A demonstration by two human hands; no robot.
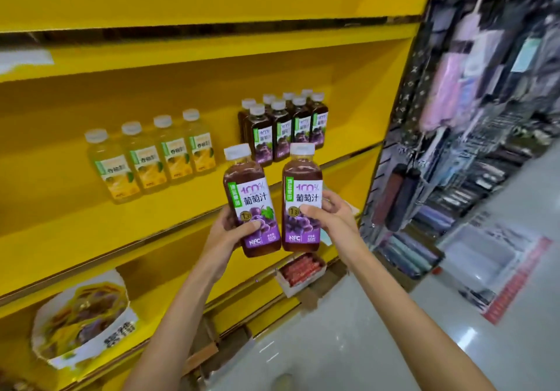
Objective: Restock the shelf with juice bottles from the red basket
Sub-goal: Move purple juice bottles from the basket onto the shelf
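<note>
A: Holding one dark grape juice bottle in each hand, the person has both upright and side by side, almost touching, out in front of the yellow shelf [181,217]. The left hand [233,236] wraps the lower body of the left bottle [251,201], thumb across the label; the right hand [330,211] is closed around the right bottle [301,198] the same way.

B: And where should they go?

A: Probably with the cluster of grape bottles [285,127] already standing on the shelf, right of the row of yellow juice bottles [151,154]. The red basket is not in view.

B: How does the person place them well?

A: Keep each bottle vertical, label facing out, and set one down at a time so the bases land flat. The grip low on the body leaves the caps free but puts the knuckles near the shelf lip, so the bottle should clear that edge before it lowers.

B: Is there room?

A: The front of the shelf just before the cluster looks bare, and a gap separates the two groups. The board above [212,45] sits well over the caps. The risk seems to be nudging the front grape bottles while sliding new ones in. The rack of folded umbrellas [439,178] stands off to the right, well apart from the path.
</note>
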